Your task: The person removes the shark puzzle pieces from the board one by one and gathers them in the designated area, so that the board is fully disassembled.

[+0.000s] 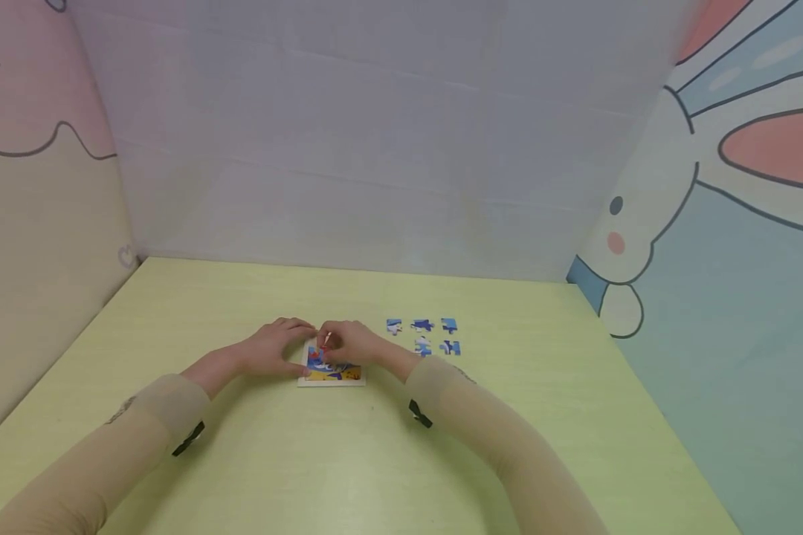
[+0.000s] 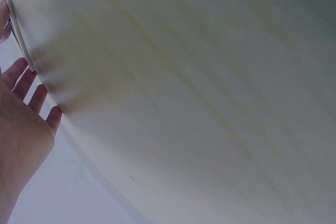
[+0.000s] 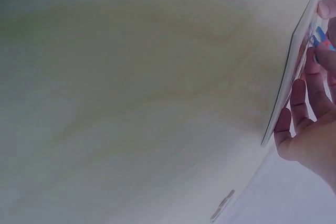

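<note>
A small jigsaw puzzle board [image 1: 331, 384] with a white border lies on the table, partly filled with a blue and yellow picture. My left hand [image 1: 271, 349] rests at its left side, with the thumb near the lower left and the fingers by the upper left corner. Over the board, my right hand [image 1: 355, 343] pinches a puzzle piece between thumb and finger. That puzzle piece [image 3: 324, 38] shows blue and red in the right wrist view. The right hand covers much of the board's upper right part.
Several loose blue and white puzzle pieces [image 1: 422, 325] lie in two rows to the right of the board. The pale yellow table [image 1: 294, 461] meets a plain back wall [image 1: 375, 148]. Walls with cartoon drawings [image 1: 649, 200] flank it.
</note>
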The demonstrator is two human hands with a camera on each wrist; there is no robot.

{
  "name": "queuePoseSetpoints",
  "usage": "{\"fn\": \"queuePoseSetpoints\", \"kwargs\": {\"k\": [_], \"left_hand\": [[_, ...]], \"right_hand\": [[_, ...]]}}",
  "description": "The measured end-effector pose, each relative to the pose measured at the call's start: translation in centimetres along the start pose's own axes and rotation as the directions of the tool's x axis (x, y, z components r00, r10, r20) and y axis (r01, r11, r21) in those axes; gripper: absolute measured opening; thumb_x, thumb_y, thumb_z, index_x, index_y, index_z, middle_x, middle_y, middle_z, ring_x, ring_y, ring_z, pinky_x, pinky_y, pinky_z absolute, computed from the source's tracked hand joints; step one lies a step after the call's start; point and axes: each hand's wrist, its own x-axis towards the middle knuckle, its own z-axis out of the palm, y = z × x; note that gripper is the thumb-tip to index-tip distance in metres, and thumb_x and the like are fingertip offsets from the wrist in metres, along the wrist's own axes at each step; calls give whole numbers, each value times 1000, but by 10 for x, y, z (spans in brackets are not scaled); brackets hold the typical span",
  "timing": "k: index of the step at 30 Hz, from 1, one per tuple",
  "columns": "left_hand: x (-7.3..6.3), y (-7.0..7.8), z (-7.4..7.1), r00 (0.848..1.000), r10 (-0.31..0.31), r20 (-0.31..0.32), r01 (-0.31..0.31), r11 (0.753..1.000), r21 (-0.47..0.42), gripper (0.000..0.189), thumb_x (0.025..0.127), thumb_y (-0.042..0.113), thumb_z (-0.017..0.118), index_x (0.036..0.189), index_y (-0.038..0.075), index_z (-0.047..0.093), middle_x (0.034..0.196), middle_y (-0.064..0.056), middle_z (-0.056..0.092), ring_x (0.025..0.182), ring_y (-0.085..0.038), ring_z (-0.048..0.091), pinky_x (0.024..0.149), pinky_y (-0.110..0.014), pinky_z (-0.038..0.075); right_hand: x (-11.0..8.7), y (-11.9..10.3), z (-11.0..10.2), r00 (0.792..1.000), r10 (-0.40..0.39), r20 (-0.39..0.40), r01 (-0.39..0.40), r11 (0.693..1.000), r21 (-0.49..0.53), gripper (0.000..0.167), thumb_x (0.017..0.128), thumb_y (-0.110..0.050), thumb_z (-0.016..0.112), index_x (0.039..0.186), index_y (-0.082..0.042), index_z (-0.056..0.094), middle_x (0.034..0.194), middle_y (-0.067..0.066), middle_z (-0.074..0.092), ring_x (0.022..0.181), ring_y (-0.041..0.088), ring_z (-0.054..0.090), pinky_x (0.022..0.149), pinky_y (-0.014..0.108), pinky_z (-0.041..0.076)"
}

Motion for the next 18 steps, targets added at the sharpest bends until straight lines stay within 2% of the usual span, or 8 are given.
{"fn": "queuePoseSetpoints", "kwargs": {"k": [4, 9, 18], "left_hand": [[0, 1, -1, 1000, 1, 4, -1, 1000, 5, 76, 80, 52, 68, 138, 7, 47, 140, -12, 44, 130, -38, 36, 101, -63, 31], [1, 2, -1, 1000, 8, 2, -8, 1000, 21, 75, 80, 50, 69, 137, 6, 47, 139, -14, 45, 128, -39, 38, 99, -62, 32], [3, 2, -1, 1000, -12, 20, 12, 1000, 16, 79, 79, 54, 67, 138, 7, 46, 140, -13, 44, 129, -38, 37, 101, -62, 31]], "right_hand": [[-2, -1, -2, 998, 41, -37, -39, 998, 54, 17, 87, -19, 69, 100, -19, 58, 91, -5, 65, 80, 4, 59, 71, 17, 47], [-9, -1, -10, 995, 70, -68, -66, 995, 69, 17, 87, -20, 69, 100, -19, 58, 93, -4, 65, 84, 5, 59, 72, 18, 47], [-36, 3, -38, 997, 26, -78, -22, 999, 48, 18, 86, -21, 70, 98, -16, 58, 91, -3, 65, 85, 8, 59, 75, 21, 47]]}}
